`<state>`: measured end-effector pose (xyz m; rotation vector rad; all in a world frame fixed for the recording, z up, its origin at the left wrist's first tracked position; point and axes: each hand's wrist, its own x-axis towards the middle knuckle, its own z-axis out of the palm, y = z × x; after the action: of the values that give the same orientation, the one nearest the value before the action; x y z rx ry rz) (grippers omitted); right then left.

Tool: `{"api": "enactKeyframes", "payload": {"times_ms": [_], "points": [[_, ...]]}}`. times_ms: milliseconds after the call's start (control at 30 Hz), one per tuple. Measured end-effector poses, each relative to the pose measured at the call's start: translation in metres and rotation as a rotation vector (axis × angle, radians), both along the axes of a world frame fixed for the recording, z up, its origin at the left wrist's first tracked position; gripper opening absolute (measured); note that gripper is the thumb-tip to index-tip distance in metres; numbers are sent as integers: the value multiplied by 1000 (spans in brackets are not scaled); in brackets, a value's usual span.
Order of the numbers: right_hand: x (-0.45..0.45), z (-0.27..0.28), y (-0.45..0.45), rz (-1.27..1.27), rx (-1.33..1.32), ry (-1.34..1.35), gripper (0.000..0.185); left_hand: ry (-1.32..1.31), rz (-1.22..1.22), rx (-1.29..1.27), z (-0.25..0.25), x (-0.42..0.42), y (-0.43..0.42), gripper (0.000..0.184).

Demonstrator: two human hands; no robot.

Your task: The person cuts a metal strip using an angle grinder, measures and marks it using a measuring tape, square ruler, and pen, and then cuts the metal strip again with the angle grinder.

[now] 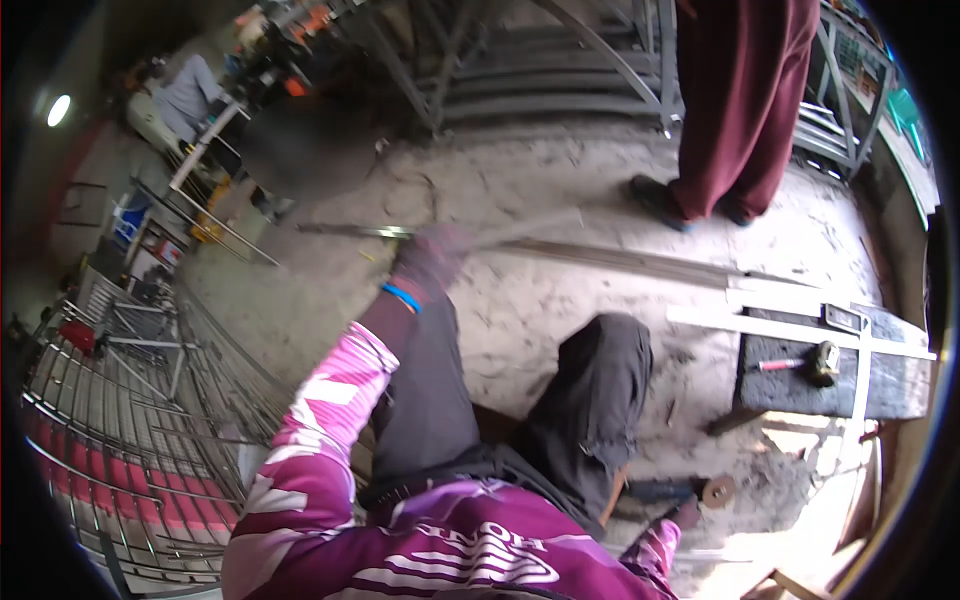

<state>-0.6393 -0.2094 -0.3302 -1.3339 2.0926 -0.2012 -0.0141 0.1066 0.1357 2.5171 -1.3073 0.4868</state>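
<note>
Bare concrete (515, 325) spreads under the work. Left hand (430, 262), blurred beside the metal bars (620, 257) on the floor: finger state unclear. Rightward, the right hand (686, 512) is at the grinder (650, 490); a poor hold could swing its disc (718, 491) legward. Those fingers are too indistinct to tell.

Left of the black bench (800, 398), my sleeve (325, 400) is purple, pink and white, my band (401, 298) blue; beyond it, slacks (735, 100) are maroon.
</note>
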Motion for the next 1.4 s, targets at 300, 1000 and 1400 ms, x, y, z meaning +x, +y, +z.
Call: {"api": "enactKeyframes", "payload": {"times_ms": [300, 1000, 1400], "points": [[211, 340, 66, 661, -784, -1056, 15, -68, 153, -182, 56, -54, 12, 26], [516, 503, 67, 911, 15, -1368, 33, 1400, 271, -434, -259, -9, 127, 31], [563, 446, 75, 670, 78, -1363, 27, 1345, 168, -437, -310, 79, 101, 34]]}}
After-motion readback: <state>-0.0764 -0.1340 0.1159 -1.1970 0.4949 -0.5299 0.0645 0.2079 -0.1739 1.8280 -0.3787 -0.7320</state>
